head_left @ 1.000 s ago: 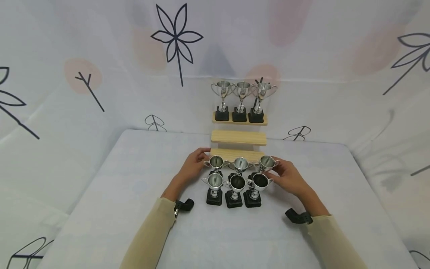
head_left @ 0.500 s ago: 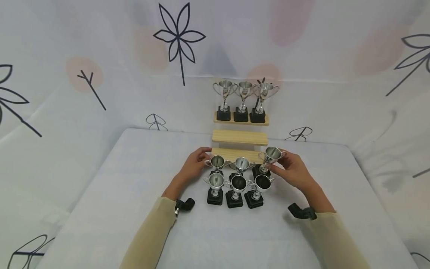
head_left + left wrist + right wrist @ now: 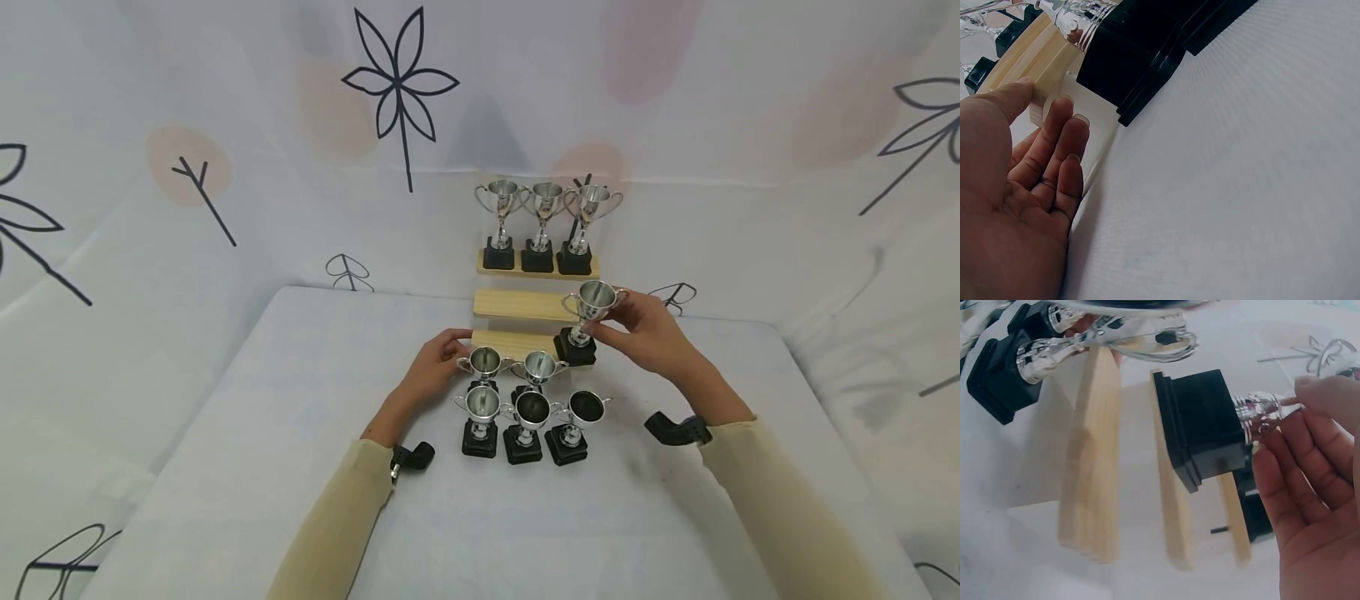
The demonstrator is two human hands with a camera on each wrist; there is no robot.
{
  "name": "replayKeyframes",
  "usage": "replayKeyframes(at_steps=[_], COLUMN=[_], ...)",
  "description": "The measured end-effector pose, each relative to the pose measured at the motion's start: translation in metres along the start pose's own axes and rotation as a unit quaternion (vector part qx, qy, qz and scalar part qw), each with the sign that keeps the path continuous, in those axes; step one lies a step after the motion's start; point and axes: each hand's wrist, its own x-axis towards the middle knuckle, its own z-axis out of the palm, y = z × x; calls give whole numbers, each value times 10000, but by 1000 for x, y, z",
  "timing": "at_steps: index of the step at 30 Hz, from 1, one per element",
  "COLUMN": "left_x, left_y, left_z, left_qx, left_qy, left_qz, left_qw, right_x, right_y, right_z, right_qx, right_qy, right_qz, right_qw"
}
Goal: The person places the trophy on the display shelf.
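Note:
My right hand point(image 3: 651, 335) grips a silver trophy cup point(image 3: 597, 298) by its stem, thumb on one side and fingers on the other. Its black base point(image 3: 1204, 428) is in the air near the middle wooden shelf point(image 3: 1169, 487) in the right wrist view; whether they touch, I cannot tell. My left hand point(image 3: 432, 364) holds the left end of the lowest shelf point(image 3: 1054, 69), its thumb on the wood and the other fingers bent below. Two trophies point(image 3: 540, 365) stand close in front of that shelf, their lower parts partly hidden by the front row.
Three trophies point(image 3: 532, 408) form the nearest row on the white table point(image 3: 525, 533). Another three trophies point(image 3: 542, 196) stand on the top shelf point(image 3: 540, 275) at the back. A patterned white cloth point(image 3: 262, 108) hangs behind.
My right hand has lifted the rear-right trophy from the table and carried it up and away toward the shelves. The near-right trophy has turned slightly. The left hand stays on the shelf end.

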Motion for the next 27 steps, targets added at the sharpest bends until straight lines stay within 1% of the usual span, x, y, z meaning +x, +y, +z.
replayKeyframes(at_steps=[5,10,17,22,25,27], left_x=[-1,-1,0,0,0,0], left_y=[-1,-2,0,1,3,3], left_z=[-1,-1,0,0,0,0], left_qx=[-62,-133,-63,-14,-5,-2], left_qy=[9,-3,4,1,2,4], left_qz=[26,82,14,-43,-72,-85], left_qw=[10000,9999,10000,10000,10000,10000], right_x=[24,46,74,91,98,102], right_y=[-11,-16,-22,-27,-28,-28], right_z=[0,4,21,33,40,44], right_qx=[-121,-201,-157,-382,-490,-462], right_qy=[-145,-101,219,179,179,214], right_qz=[279,509,829,936,1087,1194], right_qw=[9994,9985,9962,9947,9927,9915])
